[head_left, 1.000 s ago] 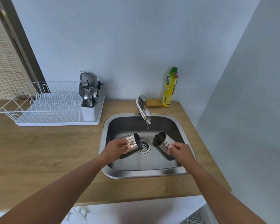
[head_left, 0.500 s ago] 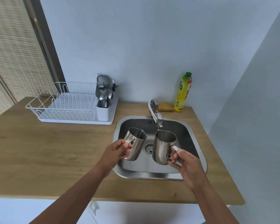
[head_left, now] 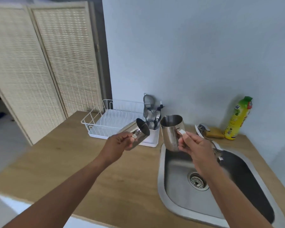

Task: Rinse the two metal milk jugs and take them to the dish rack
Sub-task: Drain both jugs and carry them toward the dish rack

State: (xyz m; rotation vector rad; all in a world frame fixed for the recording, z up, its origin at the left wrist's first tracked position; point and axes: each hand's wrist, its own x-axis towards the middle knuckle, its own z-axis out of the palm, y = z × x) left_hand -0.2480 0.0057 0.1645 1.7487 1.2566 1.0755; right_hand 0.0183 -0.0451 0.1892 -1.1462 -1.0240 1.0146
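Note:
My left hand (head_left: 118, 143) grips the handle of a small metal milk jug (head_left: 139, 133), tilted with its mouth turned right, held in the air just in front of the white dish rack (head_left: 109, 122). A larger metal milk jug (head_left: 171, 130) stands nearly upright in my right hand (head_left: 193, 145), which holds its handle above the sink's left rim. Both jugs hover close together, apart from each other and from the rack.
A white cutlery holder (head_left: 152, 120) full of metal utensils stands at the rack's right end. The steel sink (head_left: 174, 183) with its tap (head_left: 202, 129) lies at right. A sponge (head_left: 215, 133) and a yellow soap bottle (head_left: 238, 119) stand behind it. A folding wicker screen (head_left: 44, 63) stands left.
Both hands have lifted the jugs out of the sink and carried them left toward the dish rack. The view has swung left, and the jugs have turned more upright.

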